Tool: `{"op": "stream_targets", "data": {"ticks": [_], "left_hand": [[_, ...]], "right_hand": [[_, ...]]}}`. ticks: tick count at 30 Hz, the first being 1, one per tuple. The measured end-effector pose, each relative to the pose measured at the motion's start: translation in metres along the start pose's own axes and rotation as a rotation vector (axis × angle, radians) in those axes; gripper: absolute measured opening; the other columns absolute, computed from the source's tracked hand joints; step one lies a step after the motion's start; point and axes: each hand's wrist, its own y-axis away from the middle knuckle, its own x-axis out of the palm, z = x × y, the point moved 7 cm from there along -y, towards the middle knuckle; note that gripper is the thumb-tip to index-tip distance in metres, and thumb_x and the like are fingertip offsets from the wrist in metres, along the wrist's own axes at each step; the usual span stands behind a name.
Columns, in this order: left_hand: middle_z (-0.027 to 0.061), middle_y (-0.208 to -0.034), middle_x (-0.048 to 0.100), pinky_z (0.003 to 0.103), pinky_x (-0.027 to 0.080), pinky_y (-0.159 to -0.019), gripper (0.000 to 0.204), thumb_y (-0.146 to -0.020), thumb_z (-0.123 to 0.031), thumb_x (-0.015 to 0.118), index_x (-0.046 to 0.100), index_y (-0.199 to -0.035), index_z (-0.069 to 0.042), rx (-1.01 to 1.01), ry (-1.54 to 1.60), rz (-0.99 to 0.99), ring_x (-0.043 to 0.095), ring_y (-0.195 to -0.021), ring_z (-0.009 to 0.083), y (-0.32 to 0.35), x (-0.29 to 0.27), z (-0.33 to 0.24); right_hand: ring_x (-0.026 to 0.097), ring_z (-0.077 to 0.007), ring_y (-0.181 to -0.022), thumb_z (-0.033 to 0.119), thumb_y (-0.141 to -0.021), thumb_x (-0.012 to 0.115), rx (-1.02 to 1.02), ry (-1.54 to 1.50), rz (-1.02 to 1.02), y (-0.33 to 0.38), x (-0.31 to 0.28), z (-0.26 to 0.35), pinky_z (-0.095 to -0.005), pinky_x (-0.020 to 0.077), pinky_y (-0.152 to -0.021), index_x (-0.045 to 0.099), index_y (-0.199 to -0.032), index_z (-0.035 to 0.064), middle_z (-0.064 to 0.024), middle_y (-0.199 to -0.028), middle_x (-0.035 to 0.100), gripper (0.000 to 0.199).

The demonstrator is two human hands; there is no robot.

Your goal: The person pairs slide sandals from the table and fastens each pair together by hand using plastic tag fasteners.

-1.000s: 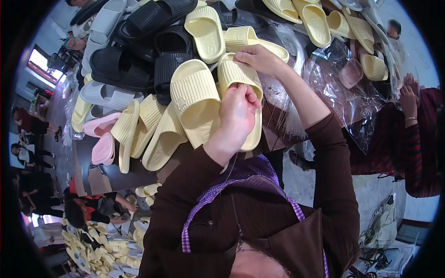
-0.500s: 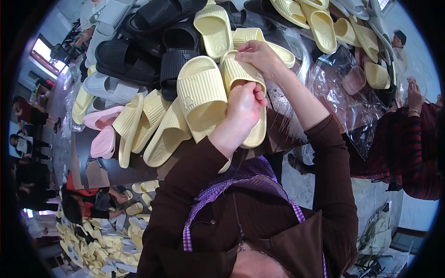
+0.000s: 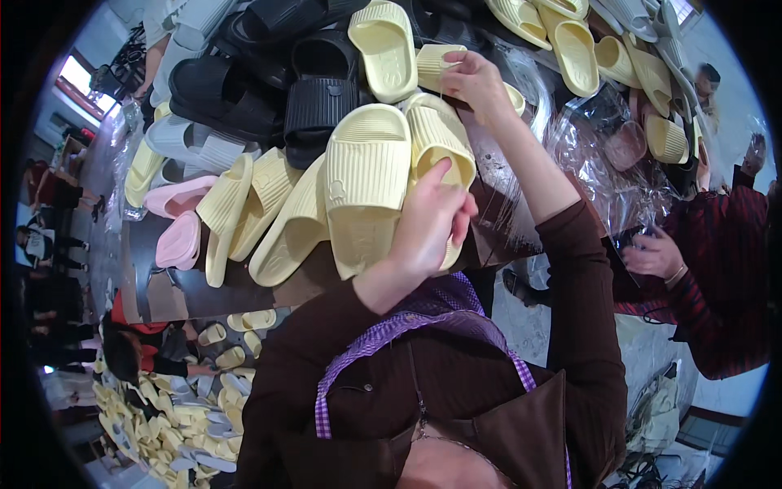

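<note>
A pale yellow slide slipper [image 3: 440,134] with a ribbed strap lies in front of me, toe end away. My left hand [image 3: 432,218] is over its heel half, thumb stretched toward the strap opening, other fingers curled; what they hold, if anything, is hidden. Just beyond the toe, my right hand [image 3: 472,85] is pinched closed, apart from the slipper. A faint thin line runs below its fingertips, too fine to name. A second pale yellow slipper [image 3: 366,167] lies against the first one's left side, and another yellow slipper [image 3: 383,53] lies beyond them.
Black slippers [image 3: 318,106] are heaped at the far left, with grey and pink slippers [image 3: 179,240] nearer the table edge. Clear plastic wrap [image 3: 578,147] spreads at the right, near a co-worker's hand [image 3: 656,254]. A slipper pile [image 3: 179,424] covers the floor at lower left.
My right hand has lifted off the slipper's toe and moved up and away. My left thumb has straightened out. The co-worker's hand at the right has come lower.
</note>
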Motion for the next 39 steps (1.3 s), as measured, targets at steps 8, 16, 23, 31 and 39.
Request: {"op": "stream_targets", "data": {"ticks": [8, 16, 23, 31, 39], "left_hand": [[0.0125, -0.091, 0.063, 0.021, 0.05, -0.06, 0.025, -0.088, 0.002, 0.048, 0.056, -0.112, 0.003, 0.119, -0.276, 0.264, 0.062, -0.076, 0.0127, 0.064, -0.011, -0.003], [0.0091, -0.097, 0.064, 0.023, 0.051, -0.065, 0.015, -0.084, 0.003, 0.056, 0.06, -0.099, 0.003, 0.693, -1.012, 0.518, 0.064, -0.081, 0.0145, 0.088, -0.012, -0.029], [0.0134, -0.088, 0.06, 0.024, 0.049, -0.058, 0.009, -0.086, -0.001, 0.058, 0.059, -0.093, 0.004, 0.653, -0.675, 0.35, 0.061, -0.069, 0.0183, 0.113, -0.029, -0.049], [0.0109, -0.076, 0.054, 0.021, 0.04, -0.044, 0.02, -0.093, -0.015, 0.05, 0.057, -0.087, 0.002, 0.101, 0.167, 0.036, 0.052, -0.055, 0.014, 0.134, -0.095, -0.009], [0.0086, -0.067, 0.054, 0.021, 0.036, -0.041, 0.021, -0.092, -0.015, 0.047, 0.057, -0.085, 0.001, -0.307, 0.2, -0.078, 0.047, -0.048, 0.0119, 0.136, -0.132, 0.012]], "right_hand": [[0.058, -0.0112, -0.069, -0.004, -0.076, 0.063, 0.036, -0.029, -0.034, -0.004, -0.007, -0.015, -0.0217, 0.049, -0.065, 0.054, -0.108, -0.0017, -0.0039, -0.079, 0.058, 0.033], [0.058, -0.0128, -0.063, -0.007, -0.072, 0.064, 0.027, 0.048, -0.05, 0.005, -0.004, -0.006, -0.0231, 0.0495, -0.058, 0.053, -0.107, -0.006, -0.0056, -0.079, 0.057, 0.037], [0.058, -0.0107, -0.069, -0.001, -0.078, 0.062, 0.035, 0.096, 0.013, 0.009, -0.007, -0.013, -0.0216, 0.0487, -0.063, 0.054, -0.112, 0.0001, -0.0029, -0.083, 0.059, 0.035], [0.058, -0.0084, -0.074, 0.0, -0.08, 0.059, -0.025, 0.148, 0.085, 0.037, 0.005, 0.008, -0.0191, 0.0474, -0.068, 0.053, -0.113, 0.0, -0.0028, -0.084, 0.059, 0.034], [0.057, -0.0062, -0.082, 0.001, -0.083, 0.058, -0.085, 0.161, 0.095, 0.065, 0.006, 0.021, -0.0186, 0.0466, -0.073, 0.053, -0.114, 0.0008, -0.0016, -0.086, 0.059, 0.031]]}}
